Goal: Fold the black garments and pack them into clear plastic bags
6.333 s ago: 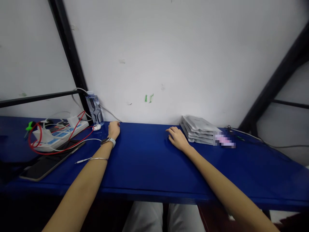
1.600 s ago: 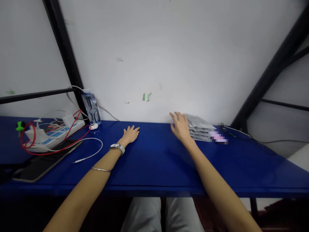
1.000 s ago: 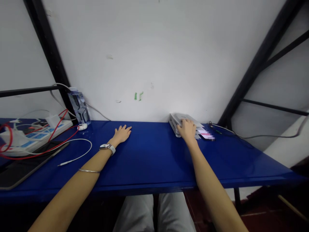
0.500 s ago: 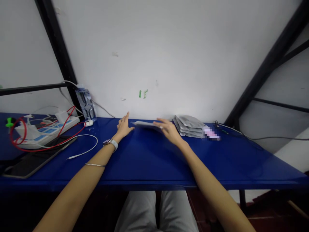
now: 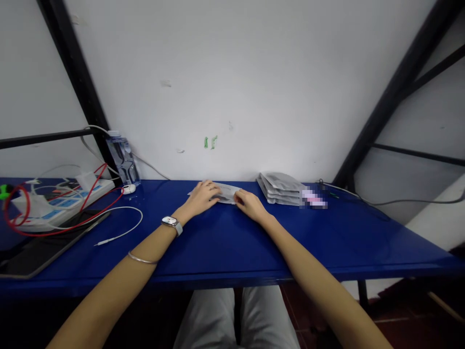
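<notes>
A flat grey-white pouch (image 5: 227,193) lies on the blue table near the wall, between my two hands. My left hand (image 5: 203,196) reaches over its left part, fingers bent and closed on it, covering much of that side. At the pouch's right end, my right hand (image 5: 250,204) pinches the edge with curled fingers. Just to the right sits a stack of several similar grey pouches (image 5: 281,183), beside a blurred-out pink and white item (image 5: 314,198).
On the left, a power strip (image 5: 65,206) carries plugs and red and white cables near a dark tablet (image 5: 47,247). A water bottle (image 5: 123,157) and a small white case (image 5: 128,189) stand by the wall. A thin black cable (image 5: 378,205) runs at the right.
My left hand has moved right onto the pouch. My right hand has closed on its right edge, and the pouch, blurred and tilted before, now lies lower between them.
</notes>
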